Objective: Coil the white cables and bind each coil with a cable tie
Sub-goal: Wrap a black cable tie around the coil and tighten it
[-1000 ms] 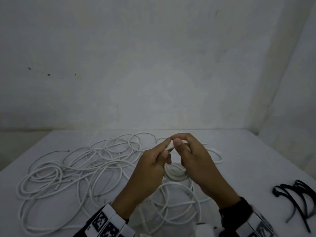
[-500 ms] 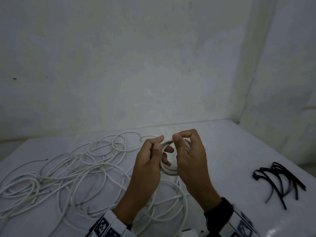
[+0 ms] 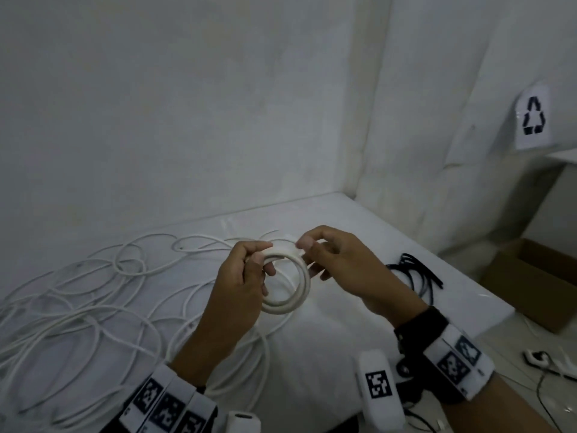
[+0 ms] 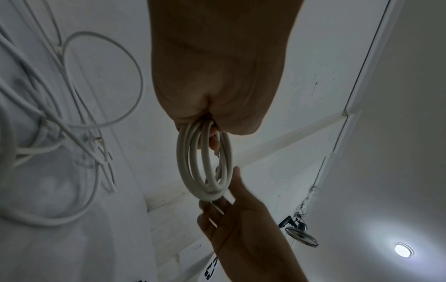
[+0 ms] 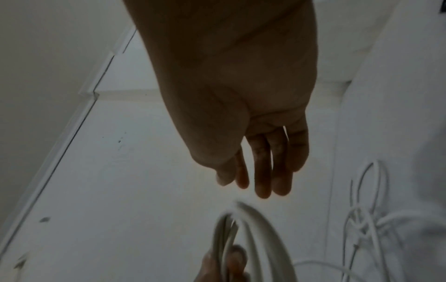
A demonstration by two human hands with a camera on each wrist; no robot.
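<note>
Fingers of left hand (image 3: 240,282) pinch cable coil (image 3: 288,281); right hand (image 3: 340,270) loose.

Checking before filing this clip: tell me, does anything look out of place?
Nothing damaged. The left hand grips a neat coil that has no tie yet; the black ties lie unused on the table, and the loose cables sprawl tangled.

White coil (image 3: 288,285), white loose cables (image 3: 93,295), black cable ties (image 3: 415,270), brown cardboard box (image 3: 537,285), black-and-white patterned wristbands (image 3: 459,364).
</note>
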